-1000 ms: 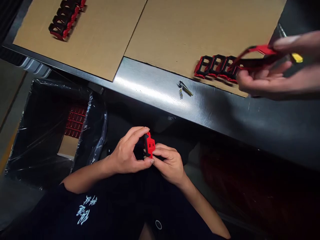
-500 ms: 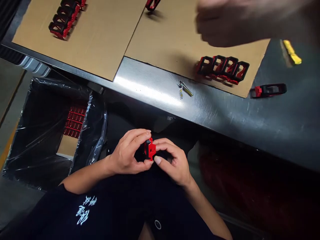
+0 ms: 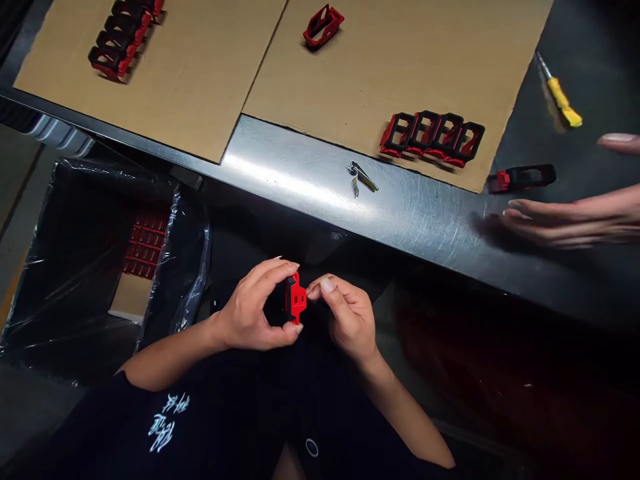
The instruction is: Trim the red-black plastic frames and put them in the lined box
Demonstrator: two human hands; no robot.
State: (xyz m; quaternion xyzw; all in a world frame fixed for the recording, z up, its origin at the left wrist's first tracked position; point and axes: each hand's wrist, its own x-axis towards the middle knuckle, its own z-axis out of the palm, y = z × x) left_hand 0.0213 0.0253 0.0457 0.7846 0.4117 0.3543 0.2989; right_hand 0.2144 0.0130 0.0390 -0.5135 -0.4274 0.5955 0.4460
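Plastic-lined bin far left, red parts inside. Left hand pinched red plastic part above lap; right hand half open, fingertips just beside part. Nail clippers lay on steel table. Black-red frames sat on cardboard. Co-worker's hand near loose frame; yellow screwdriver beyond.

Nail clippers lay on the steel tabletop just below two cardboard sheets bearing red-and-black plastic frames. A yellow-handled screwdriver lay right of the cardboard, and a plastic-lined carton below the table edge held more red pieces.
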